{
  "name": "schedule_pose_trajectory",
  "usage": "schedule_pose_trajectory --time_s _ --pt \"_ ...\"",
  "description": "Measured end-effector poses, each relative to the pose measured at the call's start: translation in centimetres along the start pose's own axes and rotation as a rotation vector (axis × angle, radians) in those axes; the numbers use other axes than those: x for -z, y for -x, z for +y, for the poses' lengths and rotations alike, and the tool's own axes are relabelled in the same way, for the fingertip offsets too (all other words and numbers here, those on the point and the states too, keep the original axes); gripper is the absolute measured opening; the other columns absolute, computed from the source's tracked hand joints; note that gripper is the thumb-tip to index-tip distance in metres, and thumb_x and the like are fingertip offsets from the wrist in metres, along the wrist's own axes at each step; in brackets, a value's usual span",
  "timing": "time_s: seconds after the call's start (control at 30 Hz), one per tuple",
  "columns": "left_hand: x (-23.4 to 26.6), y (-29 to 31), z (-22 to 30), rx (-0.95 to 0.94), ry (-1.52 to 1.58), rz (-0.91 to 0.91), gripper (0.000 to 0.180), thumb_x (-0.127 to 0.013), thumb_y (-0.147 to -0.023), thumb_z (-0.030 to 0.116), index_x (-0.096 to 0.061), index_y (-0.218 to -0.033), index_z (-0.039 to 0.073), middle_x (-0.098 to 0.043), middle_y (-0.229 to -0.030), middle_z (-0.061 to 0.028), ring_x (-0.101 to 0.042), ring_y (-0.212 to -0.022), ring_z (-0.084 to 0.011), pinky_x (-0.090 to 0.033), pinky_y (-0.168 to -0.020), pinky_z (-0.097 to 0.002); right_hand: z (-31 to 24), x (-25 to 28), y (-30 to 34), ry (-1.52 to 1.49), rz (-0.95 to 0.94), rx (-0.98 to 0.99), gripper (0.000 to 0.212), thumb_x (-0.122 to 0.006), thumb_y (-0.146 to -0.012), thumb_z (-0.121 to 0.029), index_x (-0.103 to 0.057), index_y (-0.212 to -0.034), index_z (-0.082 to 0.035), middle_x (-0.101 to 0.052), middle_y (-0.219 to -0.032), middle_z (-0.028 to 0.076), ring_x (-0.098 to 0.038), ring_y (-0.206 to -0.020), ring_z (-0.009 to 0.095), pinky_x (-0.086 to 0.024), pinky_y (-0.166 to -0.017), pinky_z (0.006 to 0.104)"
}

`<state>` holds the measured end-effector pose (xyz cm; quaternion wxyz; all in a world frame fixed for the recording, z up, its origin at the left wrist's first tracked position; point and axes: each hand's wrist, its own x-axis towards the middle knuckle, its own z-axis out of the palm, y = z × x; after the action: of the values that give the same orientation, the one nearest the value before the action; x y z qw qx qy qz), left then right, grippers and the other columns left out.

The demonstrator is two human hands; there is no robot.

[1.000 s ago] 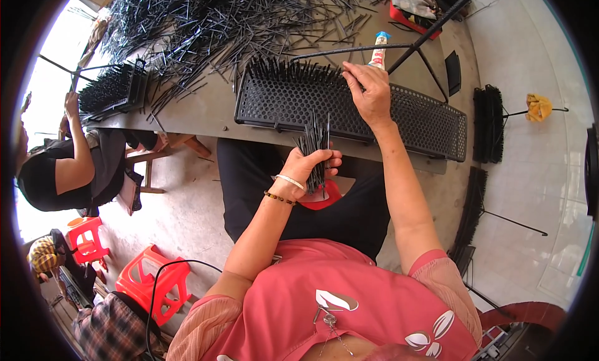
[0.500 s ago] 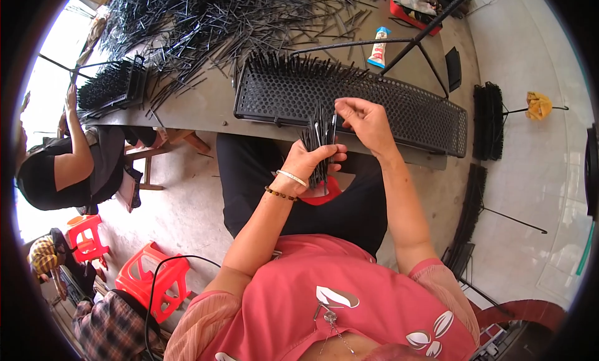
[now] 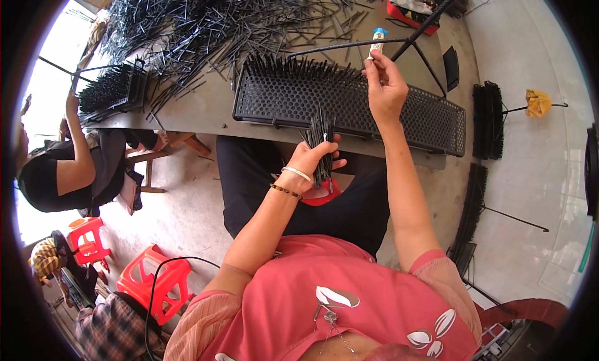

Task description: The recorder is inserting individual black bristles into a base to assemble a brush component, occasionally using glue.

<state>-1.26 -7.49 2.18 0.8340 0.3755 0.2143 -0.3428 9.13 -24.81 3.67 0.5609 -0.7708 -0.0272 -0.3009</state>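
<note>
My left hand is closed around a bundle of thin black plastic strips, held upright over my lap. My right hand is raised over the far edge of a long black perforated panel, near the right end of its row of black bristles. Thumb and index finger are pinched together; anything small between them is too fine to make out. Behind these fingertips a small blue-and-white wrapped packet lies on the table, its lower part covered by the hand.
Loose black strips are heaped on the table. A black metal rod frame rises over the panel. At the back right stands a red container. On the left, another person sits by a second bristled piece; red stools stand below.
My right hand has moved up and away from the strip bundle to the panel's far edge, now overlapping the packet. My left hand keeps its hold on the bundle, nearly in place.
</note>
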Motion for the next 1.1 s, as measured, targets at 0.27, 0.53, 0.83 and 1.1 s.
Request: schedule_pose_trajectory --time_s 0.27,0.53,0.83,1.1 --pt "0.2 0.2 0.1 0.03 0.002 0.007 0.018 -0.065 -0.082 0.01 -0.061 -0.098 0.005 -0.062 -0.082 -0.0064 -0.066 -0.076 -0.0225 -0.057 -0.064 -0.0357 1.3 -0.2 -0.8 0.116 0.013 0.133 0.019 -0.062 -0.088 -0.005 -0.062 -0.106 0.001 -0.066 -0.087 0.006 -0.063 -0.073 0.01 -0.052 -0.065 0.0225" --pt "-0.6 0.9 0.7 0.056 0.049 0.02 0.014 -0.063 -0.082 0.009 -0.06 -0.094 0.002 -0.062 -0.081 -0.0085 -0.065 -0.075 -0.0221 -0.057 -0.067 -0.0338 1.1 -0.6 0.0 0.237 -0.019 0.196 0.014 -0.066 -0.084 -0.007 -0.066 -0.096 -0.001 -0.066 -0.083 0.007 -0.064 -0.07 0.014 -0.05 -0.064 0.0269" --pt "-0.3 0.7 0.6 0.02 0.074 -0.003 0.01 -0.062 -0.083 0.003 -0.06 -0.091 0.0 -0.063 -0.081 -0.0089 -0.065 -0.075 -0.0197 -0.059 -0.069 -0.0327 1.2 -0.7 -1.0 0.51 0.003 0.517 0.01 -0.069 -0.078 -0.009 -0.066 -0.087 -0.006 -0.064 -0.078 0.003 -0.06 -0.073 0.022 -0.043 -0.07 0.0339" --pt "0.1 0.2 0.1 -0.016 0.095 -0.02 0.011 -0.064 -0.082 0.002 -0.06 -0.092 -0.001 -0.064 -0.083 -0.0083 -0.067 -0.079 -0.021 -0.06 -0.068 -0.0336 0.2 -0.4 0.1 0.468 -0.041 0.441 0.011 -0.071 -0.079 -0.01 -0.068 -0.088 -0.004 -0.064 -0.077 0.006 -0.059 -0.067 0.019 -0.045 -0.066 0.0297"
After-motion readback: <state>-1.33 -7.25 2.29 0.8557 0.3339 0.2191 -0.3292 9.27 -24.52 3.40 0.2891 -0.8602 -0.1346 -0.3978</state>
